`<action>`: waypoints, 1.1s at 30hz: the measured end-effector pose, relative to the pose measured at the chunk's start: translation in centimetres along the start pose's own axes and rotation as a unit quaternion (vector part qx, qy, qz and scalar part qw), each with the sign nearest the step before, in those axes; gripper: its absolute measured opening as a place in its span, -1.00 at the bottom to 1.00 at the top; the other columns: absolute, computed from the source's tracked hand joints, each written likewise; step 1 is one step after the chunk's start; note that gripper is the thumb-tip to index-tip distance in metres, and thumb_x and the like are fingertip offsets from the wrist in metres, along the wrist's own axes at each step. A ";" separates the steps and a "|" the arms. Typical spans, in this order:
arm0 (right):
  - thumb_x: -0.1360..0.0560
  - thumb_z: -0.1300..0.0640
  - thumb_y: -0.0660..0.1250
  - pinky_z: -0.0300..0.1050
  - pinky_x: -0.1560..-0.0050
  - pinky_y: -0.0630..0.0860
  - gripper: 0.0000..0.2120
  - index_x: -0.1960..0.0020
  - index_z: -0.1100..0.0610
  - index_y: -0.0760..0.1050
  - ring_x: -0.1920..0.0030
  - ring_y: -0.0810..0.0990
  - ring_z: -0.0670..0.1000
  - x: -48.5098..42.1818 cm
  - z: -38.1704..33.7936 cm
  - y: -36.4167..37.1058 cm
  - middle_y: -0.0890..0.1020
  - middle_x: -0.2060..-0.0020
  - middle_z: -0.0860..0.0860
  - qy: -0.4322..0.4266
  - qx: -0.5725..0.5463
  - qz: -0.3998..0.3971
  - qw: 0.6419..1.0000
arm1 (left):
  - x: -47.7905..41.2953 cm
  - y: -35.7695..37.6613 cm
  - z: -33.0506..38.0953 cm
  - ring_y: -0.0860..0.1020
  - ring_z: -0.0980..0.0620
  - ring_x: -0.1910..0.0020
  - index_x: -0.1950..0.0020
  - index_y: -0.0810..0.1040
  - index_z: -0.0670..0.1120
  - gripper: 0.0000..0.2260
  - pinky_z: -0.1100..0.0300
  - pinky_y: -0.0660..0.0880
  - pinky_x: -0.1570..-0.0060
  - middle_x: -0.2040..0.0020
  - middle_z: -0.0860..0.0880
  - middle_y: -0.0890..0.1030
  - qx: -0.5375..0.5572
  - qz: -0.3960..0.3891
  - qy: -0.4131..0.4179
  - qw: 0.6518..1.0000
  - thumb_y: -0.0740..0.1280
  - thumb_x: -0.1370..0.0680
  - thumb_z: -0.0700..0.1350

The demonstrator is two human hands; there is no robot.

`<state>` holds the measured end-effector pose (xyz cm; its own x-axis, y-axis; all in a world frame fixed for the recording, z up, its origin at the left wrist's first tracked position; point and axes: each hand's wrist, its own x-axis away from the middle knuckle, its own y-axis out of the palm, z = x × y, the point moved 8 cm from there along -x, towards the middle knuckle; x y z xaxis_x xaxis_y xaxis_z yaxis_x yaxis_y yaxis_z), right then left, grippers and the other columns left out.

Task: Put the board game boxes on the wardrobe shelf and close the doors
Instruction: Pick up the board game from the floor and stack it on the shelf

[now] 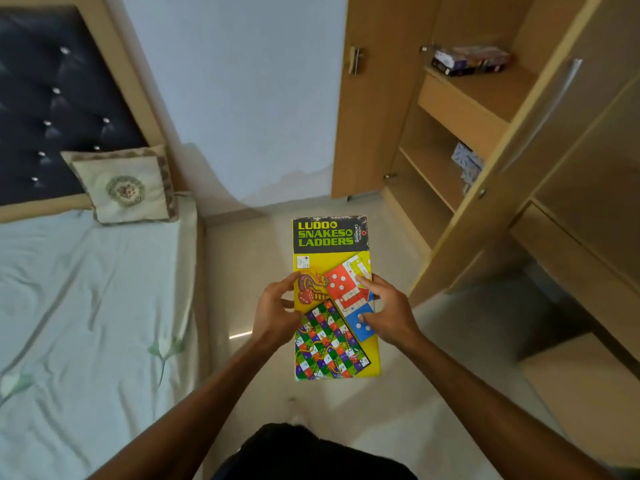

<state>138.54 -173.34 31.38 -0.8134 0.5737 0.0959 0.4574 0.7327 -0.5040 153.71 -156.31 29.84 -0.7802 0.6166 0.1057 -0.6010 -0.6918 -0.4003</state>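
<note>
A yellow Ludo and Snakes & Ladders box (329, 258) is held flat in front of me, above the floor. My left hand (273, 311) grips its left edge and my right hand (389, 313) grips its right edge, thumbs on the lid. The wooden wardrobe (464, 109) stands to the right with both doors open: the left door (367, 98) swung back to the wall, the right door (519, 161) angled toward me. A dark board game box (467, 60) lies on the upper shelf.
A bed with a pale sheet (86, 306) and a cushion (121, 185) fills the left side. Patterned items (465, 161) sit on a lower wardrobe shelf. Tiled floor (242, 271) lies between the bed and the wardrobe.
</note>
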 end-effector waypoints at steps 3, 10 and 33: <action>-0.36 0.37 0.49 -0.45 0.19 0.55 -0.35 -0.40 0.10 0.41 -0.15 0.52 -0.09 -8.4 -1.0 -1.3 0.52 -0.22 -0.02 0.005 -0.007 0.013 1.000 | -9.1 -0.6 1.7 0.54 0.14 0.11 -0.39 0.45 0.05 -0.38 0.26 0.52 0.34 -0.21 -0.03 0.48 -0.012 -0.008 0.007 1.000 0.56 -0.37 -0.09; -0.36 0.39 0.48 -0.38 0.19 0.59 -0.36 -0.38 0.09 0.43 -0.16 0.53 -0.07 -26.6 -0.7 -4.3 0.48 -0.25 -0.05 0.017 -0.035 0.024 0.999 | -28.3 0.0 4.0 0.60 0.00 -0.01 -0.44 0.41 0.07 -0.36 0.22 0.56 0.42 -0.25 -0.03 0.48 -0.026 -0.040 -0.005 0.999 0.54 -0.40 -0.07; -0.39 0.48 0.41 -0.26 0.23 0.63 -0.35 -0.39 0.06 0.40 0.03 0.61 -0.14 -74.0 8.5 -29.6 0.55 -0.13 0.00 0.125 -0.125 0.195 0.965 | -83.2 20.7 24.1 0.54 0.15 0.16 -0.25 0.50 0.10 -0.50 0.47 0.44 0.38 0.03 0.21 0.54 -0.004 -0.199 0.120 0.973 0.53 -0.40 -0.23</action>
<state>182.12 -240.60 31.96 -0.4638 0.8713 0.1602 0.8088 0.4902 -0.3247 202.01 -230.95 34.66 -0.4224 0.9056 0.0380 -0.8451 -0.3783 -0.3777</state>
